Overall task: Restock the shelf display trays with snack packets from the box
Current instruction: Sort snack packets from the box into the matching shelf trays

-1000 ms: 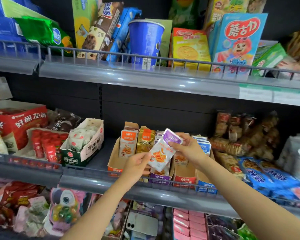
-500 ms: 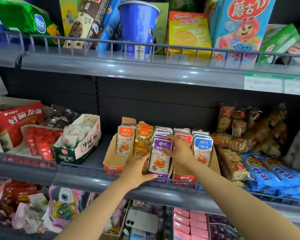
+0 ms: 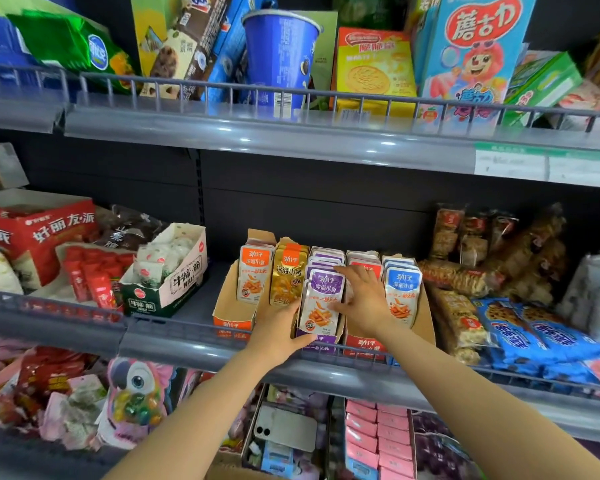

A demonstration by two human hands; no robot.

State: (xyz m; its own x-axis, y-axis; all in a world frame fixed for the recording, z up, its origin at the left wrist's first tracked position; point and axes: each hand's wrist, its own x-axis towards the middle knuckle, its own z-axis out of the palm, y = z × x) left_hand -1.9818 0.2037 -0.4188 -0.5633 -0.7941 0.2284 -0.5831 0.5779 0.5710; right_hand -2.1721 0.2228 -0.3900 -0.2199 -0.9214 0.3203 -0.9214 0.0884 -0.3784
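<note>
Purple packet (image 3: pixel 321 304), left hand (image 3: pixel 279 329) against it, right hand (image 3: pixel 365 303) spread

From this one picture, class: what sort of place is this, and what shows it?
Probably a shop's snack aisle: railed metal shelves, price labels on the shelf edge, and cardboard trays of snack packets facing outward.

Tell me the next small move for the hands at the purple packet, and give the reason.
Probably push the purple packet back with the right hand until it meets the row behind. It stands lower and further forward than the neighbouring front packets, the right hand lies flat at its right edge, and the left hand steadies its lower left corner.
</note>
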